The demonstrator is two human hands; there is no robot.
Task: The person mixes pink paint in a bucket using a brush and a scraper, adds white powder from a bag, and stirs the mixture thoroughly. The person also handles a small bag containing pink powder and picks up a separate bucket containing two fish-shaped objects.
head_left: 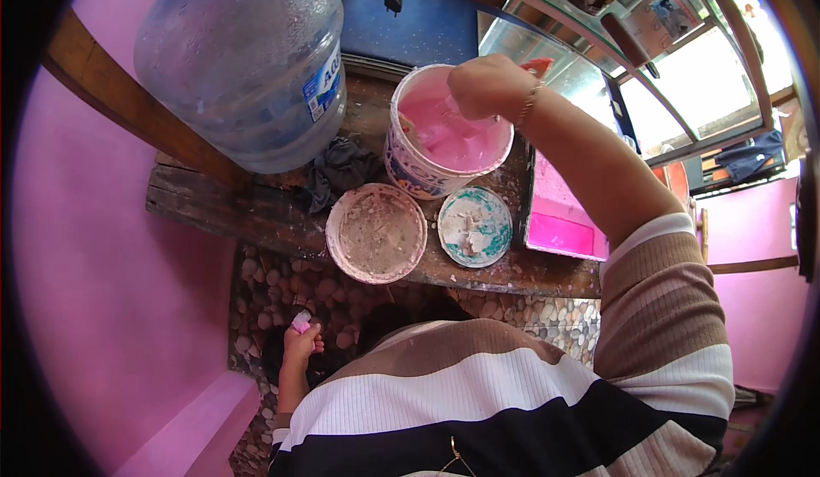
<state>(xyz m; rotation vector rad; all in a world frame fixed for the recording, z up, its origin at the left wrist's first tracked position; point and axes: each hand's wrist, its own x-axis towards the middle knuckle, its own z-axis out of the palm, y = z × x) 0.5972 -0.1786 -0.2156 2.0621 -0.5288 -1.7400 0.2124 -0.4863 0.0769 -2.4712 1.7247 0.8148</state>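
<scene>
Shirt [444, 374] | bucket [407, 165] upright, mouth up | left hand [302, 341] clutches item [301, 321] | right hand [489, 87]: grip unclear

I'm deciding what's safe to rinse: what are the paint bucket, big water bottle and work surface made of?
Paint bucket: probably semi-gloss plastic, from its smooth rim and printed wall. Water bottle: apparently clear, shiny plastic; its bluish wall lets light through. Work surface: likely dull, worn wood, given its brown planks.
</scene>
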